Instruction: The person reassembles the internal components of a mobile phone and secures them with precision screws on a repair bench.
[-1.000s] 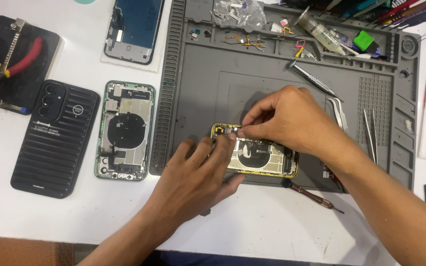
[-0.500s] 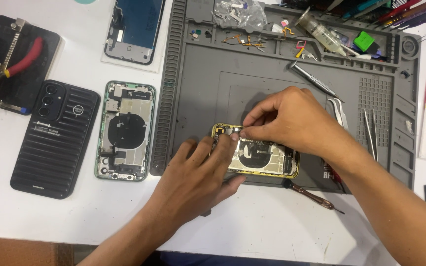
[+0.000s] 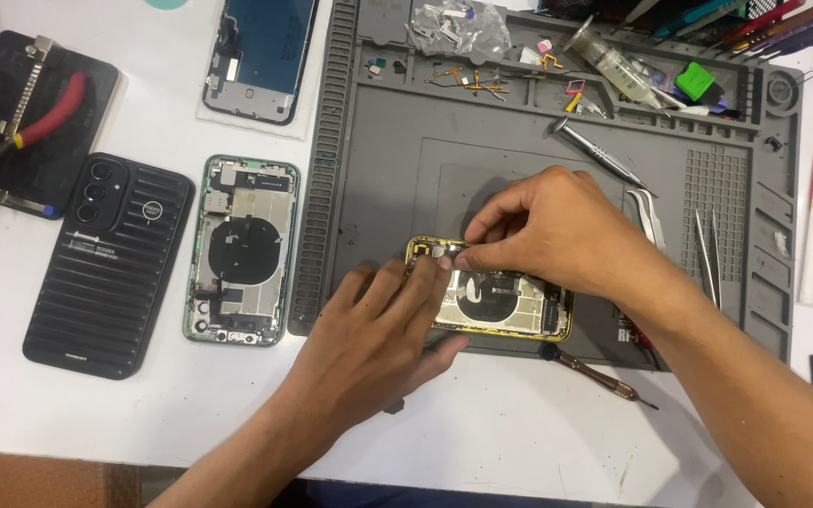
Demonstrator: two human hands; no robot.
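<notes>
While you worked at the near edge of the grey repair mat [image 3: 397, 160], the opened yellow-framed phone [image 3: 510, 306] lay flat there, its insides facing up, partly under both of your hands. It looked light and stiff in the frame but fragile inside, with thin cables and small boards exposed, so the safe hold was on the metal rim, not on the parts within.

Your left hand [image 3: 378, 343] rested flat on the phone's left end, fingers [image 3: 421, 282] loosely spread and pressing down, steadying it against the mat. Your right hand [image 3: 548, 230] hovered over the phone's upper left corner, thumb and forefinger drawn together in a fine pinch at a small part there; what they gripped was too small to tell.

Off the mat's left edge lay a green-framed opened phone [image 3: 242, 249] and a black ribbed case [image 3: 110, 268]. Tweezers [image 3: 708, 254] lay near the mat's right edge, and a small screwdriver [image 3: 599, 376] sat just off its near edge.
</notes>
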